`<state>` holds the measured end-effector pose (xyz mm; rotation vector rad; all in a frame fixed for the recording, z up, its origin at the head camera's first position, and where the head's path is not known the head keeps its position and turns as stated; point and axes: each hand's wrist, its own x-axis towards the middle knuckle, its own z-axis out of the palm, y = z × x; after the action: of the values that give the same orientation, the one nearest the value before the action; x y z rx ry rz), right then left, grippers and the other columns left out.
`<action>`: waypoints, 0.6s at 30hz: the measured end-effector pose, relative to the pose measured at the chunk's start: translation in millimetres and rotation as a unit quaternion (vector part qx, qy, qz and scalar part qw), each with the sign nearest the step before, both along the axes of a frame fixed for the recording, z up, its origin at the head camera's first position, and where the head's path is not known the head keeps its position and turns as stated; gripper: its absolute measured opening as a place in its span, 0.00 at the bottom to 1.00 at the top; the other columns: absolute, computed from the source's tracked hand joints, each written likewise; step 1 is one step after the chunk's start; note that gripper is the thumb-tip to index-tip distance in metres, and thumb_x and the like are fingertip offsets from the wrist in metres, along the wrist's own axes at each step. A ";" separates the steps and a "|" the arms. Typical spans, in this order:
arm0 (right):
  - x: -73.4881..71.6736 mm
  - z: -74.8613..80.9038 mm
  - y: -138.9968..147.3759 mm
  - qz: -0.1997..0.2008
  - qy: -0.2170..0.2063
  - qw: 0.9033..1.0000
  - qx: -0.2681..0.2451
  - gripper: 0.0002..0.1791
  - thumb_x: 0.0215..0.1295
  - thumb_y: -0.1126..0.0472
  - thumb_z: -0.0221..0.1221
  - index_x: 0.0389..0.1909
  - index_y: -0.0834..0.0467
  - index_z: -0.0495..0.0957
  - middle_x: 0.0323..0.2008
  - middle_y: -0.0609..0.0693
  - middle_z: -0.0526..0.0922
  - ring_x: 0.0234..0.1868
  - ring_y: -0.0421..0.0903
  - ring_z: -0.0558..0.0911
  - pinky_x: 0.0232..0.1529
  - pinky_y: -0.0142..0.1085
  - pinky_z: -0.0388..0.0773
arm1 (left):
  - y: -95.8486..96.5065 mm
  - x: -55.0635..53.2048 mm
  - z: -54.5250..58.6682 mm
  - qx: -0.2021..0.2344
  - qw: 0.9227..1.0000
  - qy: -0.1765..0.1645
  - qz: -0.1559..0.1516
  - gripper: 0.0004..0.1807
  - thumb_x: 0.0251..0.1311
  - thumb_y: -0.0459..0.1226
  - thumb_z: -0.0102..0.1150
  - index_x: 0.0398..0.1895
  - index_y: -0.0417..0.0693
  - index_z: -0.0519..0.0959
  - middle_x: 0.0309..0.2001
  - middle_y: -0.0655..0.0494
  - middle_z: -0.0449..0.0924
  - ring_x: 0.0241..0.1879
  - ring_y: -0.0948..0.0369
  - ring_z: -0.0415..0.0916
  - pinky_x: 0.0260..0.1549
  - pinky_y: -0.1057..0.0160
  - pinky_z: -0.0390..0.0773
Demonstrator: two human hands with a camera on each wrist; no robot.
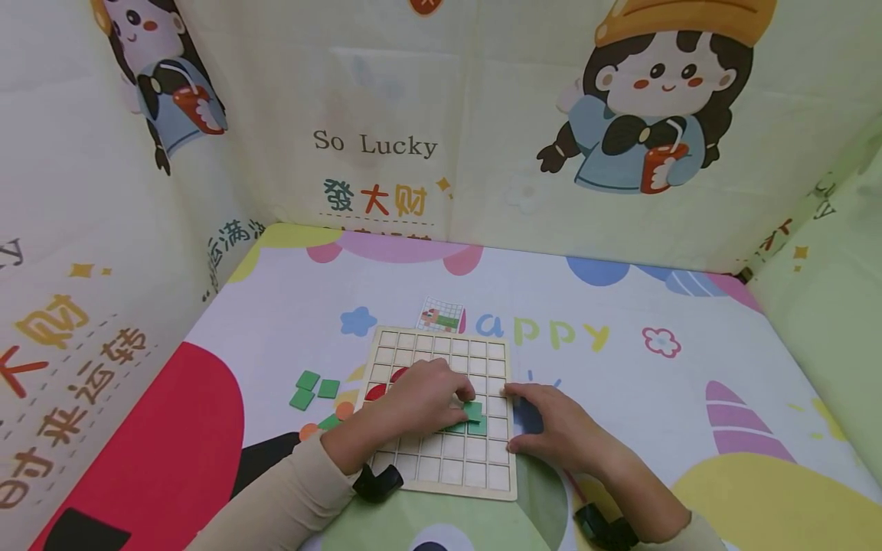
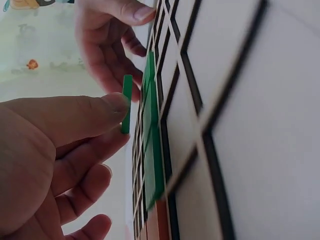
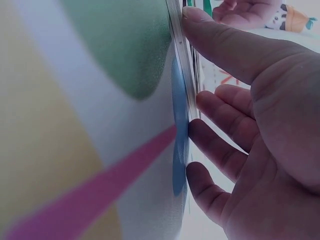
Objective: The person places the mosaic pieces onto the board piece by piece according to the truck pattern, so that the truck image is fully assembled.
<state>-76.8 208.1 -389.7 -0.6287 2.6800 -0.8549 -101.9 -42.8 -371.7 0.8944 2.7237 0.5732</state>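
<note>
Pinches thin flat green tile [image 2: 128, 85] between thumb and fingertip of left hand [image 1: 427, 390]; appears edge-on in left wrist view. Curls other left fingers loosely, clear of the board surface. Hovers with tile just above pale wooden grid board [image 1: 448, 493], close over row of laid green tiles [image 2: 156, 155], with narrow gap visible between. Cannot tell exact cell under the pinch; hidden partly by fingers in head view.

Rests fingertips and thumb of right hand [image 1: 560, 422] against right edge of board, fingers spread and relaxed, gripping nothing. Shows the same edge contact in right wrist view.

Continues row with orange piece [image 2: 158, 220] beside laid green tiles, seated in the grid. Includes red rounded pieces [image 1: 375, 392] on left part of board, partly covered by left hand.

Left of board, on white printed tablecloth [image 1: 620, 413]: includes three loose green square tiles [image 1: 307, 379] near each other, plus orange round pieces [image 1: 308, 432] nearer the left forearm. Beyond far edge of board: shows small picture card [image 1: 441, 315] with gridded coloured design. Farther back: reads "So Lucky" on cream printed backdrop [image 1: 496, 99].
</note>
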 end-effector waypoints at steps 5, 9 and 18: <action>0.2 3.0 0.5 0.001 -0.006 1.000 -0.002 0.41 0.53 0.49 0.75 0.67 0.57 0.72 0.62 0.52 0.76 0.64 0.56 0.72 0.63 0.55 0.67 | 9.0 1.5 3.5 -0.009 1.000 -0.008 -0.004 0.11 0.57 0.43 0.70 0.43 0.58 0.88 0.35 0.71 0.80 0.39 0.65 0.71 0.43 0.62 0.71; -0.1 3.6 0.4 -0.001 -0.012 1.000 0.001 0.42 0.53 0.48 0.75 0.67 0.57 0.72 0.63 0.52 0.75 0.65 0.57 0.72 0.63 0.55 0.67 | 12.7 2.1 2.0 -0.014 1.000 -0.001 -0.004 0.10 0.57 0.43 0.71 0.43 0.59 0.88 0.35 0.72 0.79 0.39 0.66 0.70 0.43 0.62 0.71; 0.0 4.8 0.4 -0.003 -0.010 1.000 -0.003 0.41 0.53 0.48 0.75 0.67 0.57 0.72 0.62 0.51 0.76 0.64 0.55 0.73 0.62 0.55 0.67 | 21.6 2.1 -1.0 -0.023 0.999 0.016 -0.024 0.09 0.57 0.43 0.71 0.41 0.59 0.88 0.34 0.71 0.79 0.38 0.65 0.71 0.42 0.62 0.72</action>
<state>-76.8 208.4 -384.8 -0.6103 2.6636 -0.8675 -99.8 -21.2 -372.7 0.9626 2.7243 0.4888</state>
